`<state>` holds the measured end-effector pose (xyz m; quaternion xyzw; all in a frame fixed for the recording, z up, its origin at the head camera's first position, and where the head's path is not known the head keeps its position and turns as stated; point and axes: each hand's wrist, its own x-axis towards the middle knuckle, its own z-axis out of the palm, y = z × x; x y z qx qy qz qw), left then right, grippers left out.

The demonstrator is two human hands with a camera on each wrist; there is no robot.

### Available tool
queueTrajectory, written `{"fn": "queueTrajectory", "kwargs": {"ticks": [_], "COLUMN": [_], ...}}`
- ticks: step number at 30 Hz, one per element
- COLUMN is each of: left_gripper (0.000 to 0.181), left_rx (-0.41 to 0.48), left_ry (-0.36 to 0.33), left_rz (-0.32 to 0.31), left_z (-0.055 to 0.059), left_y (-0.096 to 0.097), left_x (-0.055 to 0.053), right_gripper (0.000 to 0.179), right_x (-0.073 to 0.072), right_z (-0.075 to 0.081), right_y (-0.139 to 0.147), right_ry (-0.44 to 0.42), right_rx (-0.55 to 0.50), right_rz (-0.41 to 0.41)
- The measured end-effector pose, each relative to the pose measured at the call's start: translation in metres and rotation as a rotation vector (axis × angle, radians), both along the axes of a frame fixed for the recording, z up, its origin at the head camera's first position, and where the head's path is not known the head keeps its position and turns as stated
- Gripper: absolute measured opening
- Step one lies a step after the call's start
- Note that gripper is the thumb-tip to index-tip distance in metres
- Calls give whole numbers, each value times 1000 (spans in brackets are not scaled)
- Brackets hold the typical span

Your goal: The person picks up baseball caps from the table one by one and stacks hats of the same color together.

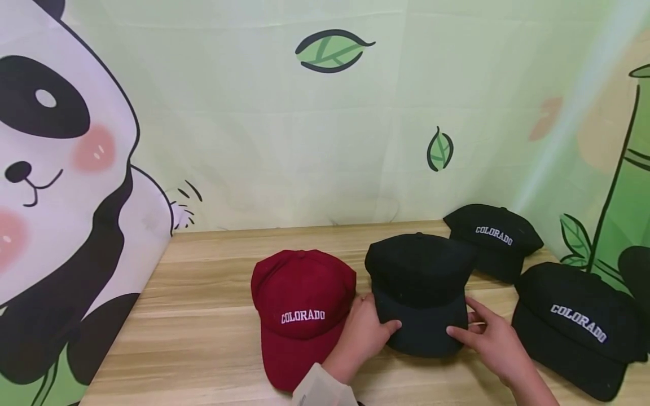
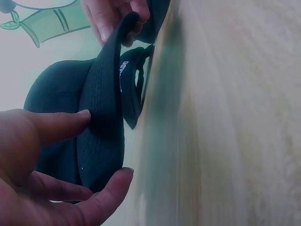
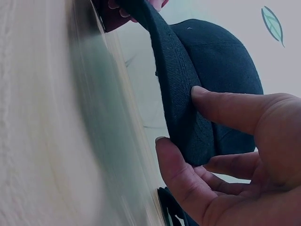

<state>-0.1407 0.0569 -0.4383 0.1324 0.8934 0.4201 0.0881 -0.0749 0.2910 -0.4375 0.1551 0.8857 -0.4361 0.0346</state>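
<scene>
Left hand [image 1: 361, 332] and right hand [image 1: 490, 338] pinch a black cap [image 1: 418, 270], lower centre-right — brim [image 1: 426, 332] and long axis pointing down the frame

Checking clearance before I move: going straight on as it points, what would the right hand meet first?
Most likely the black cap whose brim the right hand pinches; depth beyond it is unclear.

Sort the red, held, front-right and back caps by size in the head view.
1. Front-right black cap
2. Red cap and held black cap: too alike to rank
3. Back black cap
</scene>
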Motion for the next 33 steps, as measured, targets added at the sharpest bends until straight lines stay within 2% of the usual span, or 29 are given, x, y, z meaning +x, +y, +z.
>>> {"fn": "queueTrajectory", "kwargs": {"ticks": [9, 21, 33], "left_gripper": [63, 64, 64], "left_rx": [-1, -13, -49], "left_ry": [2, -26, -10], "left_rz": [-5, -2, -31], "left_z": [-5, -4, -9], "left_y": [-3, -8, -13], "left_x": [3, 7, 11], "right_gripper": [93, 91, 98], "right_x": [3, 5, 6], "right_z": [-3, -7, -8], "right_y": [-2, -4, -6], "right_ry": [-21, -31, -102], "right_rx": [9, 32, 41], "right_rz": [-1, 18, 25]}}
